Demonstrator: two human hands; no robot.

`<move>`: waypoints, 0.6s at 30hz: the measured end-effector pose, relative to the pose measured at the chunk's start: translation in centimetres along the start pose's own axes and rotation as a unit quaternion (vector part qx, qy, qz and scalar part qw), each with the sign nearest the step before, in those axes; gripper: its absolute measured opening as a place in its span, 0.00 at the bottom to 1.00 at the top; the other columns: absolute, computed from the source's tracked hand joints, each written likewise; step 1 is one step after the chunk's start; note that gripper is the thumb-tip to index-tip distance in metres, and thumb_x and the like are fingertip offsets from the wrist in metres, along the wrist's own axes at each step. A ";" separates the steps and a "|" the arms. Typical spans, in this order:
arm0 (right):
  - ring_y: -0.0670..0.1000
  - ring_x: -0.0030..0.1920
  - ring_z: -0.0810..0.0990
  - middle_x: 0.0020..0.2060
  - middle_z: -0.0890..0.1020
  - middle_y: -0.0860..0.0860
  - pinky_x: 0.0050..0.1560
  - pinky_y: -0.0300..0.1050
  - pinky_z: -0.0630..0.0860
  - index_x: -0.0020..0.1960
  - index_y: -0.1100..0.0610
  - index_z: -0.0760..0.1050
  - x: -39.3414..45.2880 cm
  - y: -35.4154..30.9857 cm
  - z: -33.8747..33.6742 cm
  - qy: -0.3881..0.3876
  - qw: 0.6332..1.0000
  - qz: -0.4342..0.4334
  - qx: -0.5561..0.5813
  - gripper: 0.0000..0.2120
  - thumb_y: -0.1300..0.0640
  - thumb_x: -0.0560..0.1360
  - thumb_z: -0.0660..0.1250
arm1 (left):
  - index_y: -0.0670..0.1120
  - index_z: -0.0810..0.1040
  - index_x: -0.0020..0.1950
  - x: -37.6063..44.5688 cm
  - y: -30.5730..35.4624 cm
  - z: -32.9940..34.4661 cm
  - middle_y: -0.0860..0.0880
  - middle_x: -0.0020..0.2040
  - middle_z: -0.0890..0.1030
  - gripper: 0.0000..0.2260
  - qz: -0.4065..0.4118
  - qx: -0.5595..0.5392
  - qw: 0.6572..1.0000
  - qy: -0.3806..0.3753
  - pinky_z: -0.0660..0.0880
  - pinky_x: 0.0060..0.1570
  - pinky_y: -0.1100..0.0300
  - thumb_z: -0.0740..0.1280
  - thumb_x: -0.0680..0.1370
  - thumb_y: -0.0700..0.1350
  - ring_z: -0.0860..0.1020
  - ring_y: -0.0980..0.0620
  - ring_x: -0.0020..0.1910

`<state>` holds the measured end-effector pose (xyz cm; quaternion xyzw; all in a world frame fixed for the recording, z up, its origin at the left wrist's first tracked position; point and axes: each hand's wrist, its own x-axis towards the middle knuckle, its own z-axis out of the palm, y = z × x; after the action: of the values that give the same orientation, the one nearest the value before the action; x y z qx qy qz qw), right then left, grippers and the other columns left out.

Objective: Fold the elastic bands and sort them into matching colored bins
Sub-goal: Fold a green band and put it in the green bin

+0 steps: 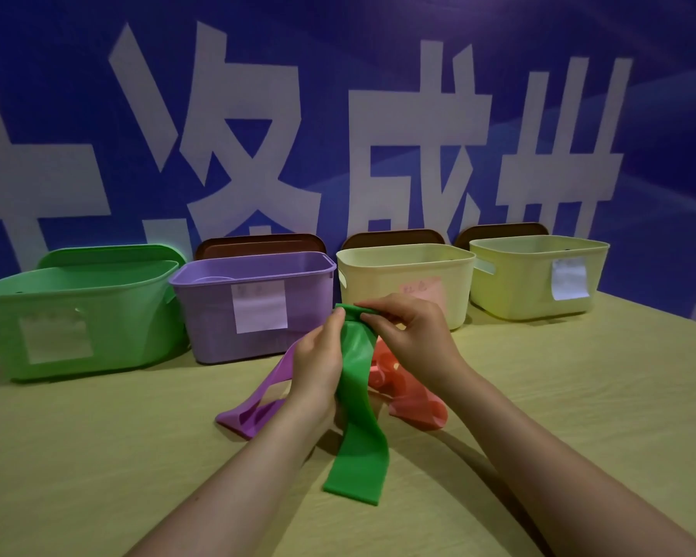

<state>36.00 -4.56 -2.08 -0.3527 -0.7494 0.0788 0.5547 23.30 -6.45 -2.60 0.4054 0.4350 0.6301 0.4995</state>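
Step in hand: folding the green band [358,379], lifted above the table between both hands, top end raised, lower end trailing down onto the wood toward the body.
Left hand [318,363]: fingers curled along the band's left edge, fingertips pinching near the top.
Right hand [406,335]: thumb and fingers pinching the band's top end, just across from the left fingertips.
Fold so far: looks barely begun, most of the band hanging loose and long; a judgement only.
Next move calls for: bringing the trailing end up to meet the pinched top, edges kept square, grip firm since stretchy rubber tends to spring open.
After that: a carry well off to the left of the left hand, into the green bin [77,311].
Purple band [254,412]: lying under and left of the left hand, standing open in a loop, unfolded.
Red band [410,396]: lying under the right wrist, crumpled, unfolded.
Purple bin [258,303]: just beyond the hands, paper label on front.
Cream bin [410,271]: behind the right hand, pinkish label partly hidden.
Yellow bin [535,275]: far right of the right hand, white label.
Surface: pale wooden table [559,396], bins lined along its far edge.
Room: blue banner [378,114] with big white characters filling the wall behind; dark lids propped behind three bins.
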 end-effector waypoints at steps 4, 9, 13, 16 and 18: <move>0.46 0.44 0.80 0.44 0.84 0.51 0.48 0.40 0.78 0.56 0.56 0.82 0.2 0.0 -0.2 -0.036 0.999 -0.011 -0.020 0.11 0.63 0.74 0.69 | 0.46 0.80 0.45 -0.4 0.1 -0.1 0.45 0.43 0.84 0.16 -0.015 -0.013 1.000 -0.001 0.77 0.46 0.54 0.66 0.76 0.58 0.82 0.46 0.43; 0.45 0.47 0.81 0.45 0.83 0.50 0.50 0.39 0.78 0.57 0.57 0.81 0.3 0.0 -0.9 -0.092 0.996 -0.006 -0.007 0.11 0.63 0.76 0.67 | 0.45 0.81 0.45 -0.5 -0.2 0.0 0.44 0.42 0.84 0.12 -0.025 -0.015 1.000 -0.002 0.78 0.41 0.57 0.68 0.76 0.54 0.82 0.47 0.42; 0.45 0.48 0.80 0.46 0.84 0.48 0.51 0.43 0.79 0.55 0.54 0.82 0.3 -0.1 -1.0 -0.102 0.994 0.044 0.020 0.10 0.62 0.77 0.65 | 0.45 0.81 0.44 -0.6 -0.3 0.4 0.46 0.37 0.83 0.10 -0.028 -0.016 0.999 -0.006 0.75 0.35 0.59 0.66 0.78 0.50 0.80 0.50 0.36; 0.46 0.48 0.81 0.46 0.84 0.49 0.51 0.42 0.79 0.54 0.53 0.82 0.2 -0.4 -0.8 -0.103 0.986 0.096 0.087 0.12 0.61 0.79 0.62 | 0.45 0.82 0.46 -0.3 -0.2 0.1 0.44 0.38 0.82 0.10 -0.026 -0.009 1.000 -0.013 0.75 0.39 0.56 0.65 0.79 0.49 0.80 0.47 0.37; 0.45 0.47 0.82 0.45 0.84 0.48 0.49 0.39 0.79 0.53 0.52 0.82 0.2 -0.8 -0.6 -0.091 0.977 0.133 0.140 0.10 0.58 0.79 0.62 | 0.45 0.81 0.50 0.0 -0.4 -0.1 0.44 0.41 0.83 0.09 -0.010 0.006 1.000 -0.020 0.75 0.40 0.55 0.63 0.80 0.48 0.80 0.47 0.39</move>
<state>36.17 -5.17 -1.32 -0.3592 -0.7248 0.2879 0.5126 23.29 -6.42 -3.04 0.4165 0.4329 0.6140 0.5120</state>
